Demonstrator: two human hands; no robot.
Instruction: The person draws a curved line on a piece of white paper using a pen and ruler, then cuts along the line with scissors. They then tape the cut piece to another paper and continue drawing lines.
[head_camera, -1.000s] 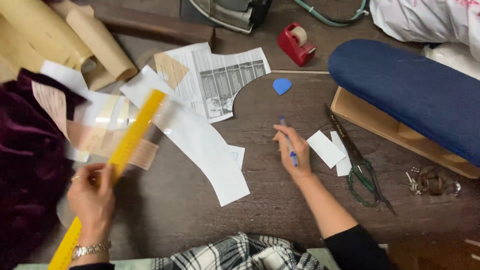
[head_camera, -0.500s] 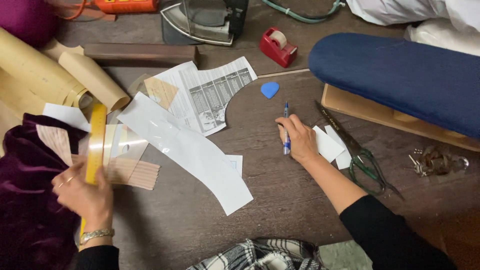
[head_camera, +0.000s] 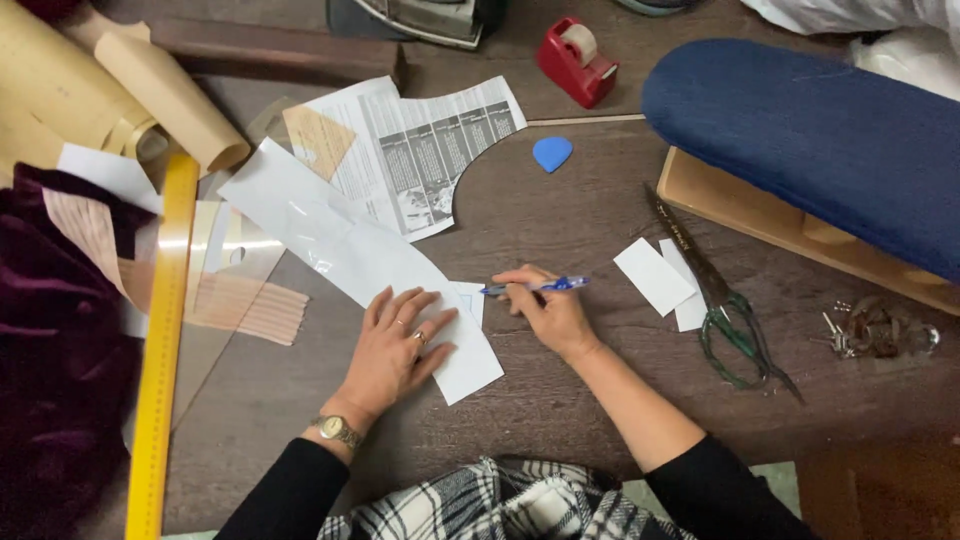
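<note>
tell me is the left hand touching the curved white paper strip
Touching: the head view shows the left hand lying flat on the curved white paper strip, palm and fingers pressing its lower end.

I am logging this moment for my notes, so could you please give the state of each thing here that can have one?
Left hand: open, flat on the white curved paper.
Right hand: closed on the blue pen, tip toward the paper.
Scissors: closed, lying flat.
Yellow ruler: lying flat, untouched.
Brown paper rolls: rolled up.
Red tape dispenser: upright, loaded.
</note>
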